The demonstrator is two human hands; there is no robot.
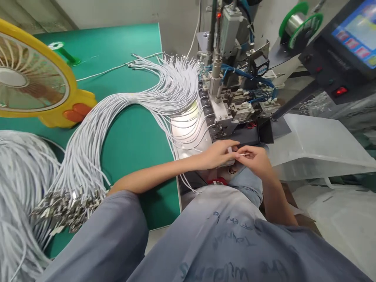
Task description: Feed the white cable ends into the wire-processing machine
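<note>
My left hand (pixel 221 154) and my right hand (pixel 256 158) meet fingertip to fingertip in front of the machine's near edge. Both are closed in a pinch on the end of a thin white cable, with a small pale tip (pixel 244 154) showing between them. Fingers hide most of that end. Just beyond my left hand, several white cables (pixel 188 137) run in curves to a dark slotted block (pixel 212 129) on the machine. Their large bundle (pixel 123 98) sweeps leftward over the green table.
A bench machine (pixel 223 94) with blue air tubes stands ahead. Its screen (pixel 357 33) and a solder wire spool (pixel 296 24) are at right. A yellow fan (pixel 63 105) and another cable coil (pixel 17 176) sit left. A translucent plastic bin (pixel 320 137) is on the right.
</note>
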